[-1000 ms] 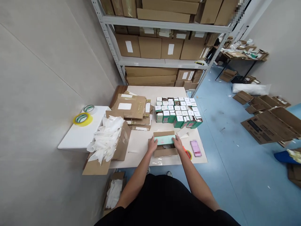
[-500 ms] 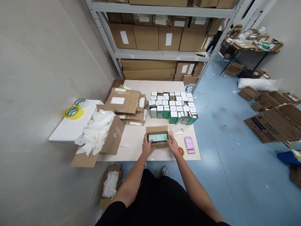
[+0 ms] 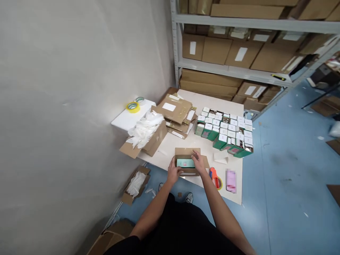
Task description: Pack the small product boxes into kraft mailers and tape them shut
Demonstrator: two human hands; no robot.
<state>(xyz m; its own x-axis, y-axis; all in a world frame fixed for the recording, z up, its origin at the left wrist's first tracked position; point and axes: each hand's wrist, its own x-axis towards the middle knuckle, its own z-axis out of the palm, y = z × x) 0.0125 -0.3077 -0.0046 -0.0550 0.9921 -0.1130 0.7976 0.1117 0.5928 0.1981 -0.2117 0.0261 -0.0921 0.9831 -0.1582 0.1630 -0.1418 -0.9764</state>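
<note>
On the table in front of me stands an open cardboard box with its flaps up. Inside it lies a mint-green box with a small pink mark. My left hand is closed round the left end of the cardboard box, thumb over its near edge. Over the right end of the opening is my right hand, fingers bent and apart, close to the mint-green box; whether it touches that box I cannot tell. An orange-red tape dispenser with yellow tape lies right of my right forearm.
Rows of green-and-white small boxes stand at the back right of the table. Flattened cardboard is stacked behind. A carton of white paper and tape rolls are left. A pinkish blurred item lies right; shelving stands behind.
My view has turned left, so the table appears farther right and tilted. My right hand has left the box's right side and moved over its opening. The left hand keeps its hold.
</note>
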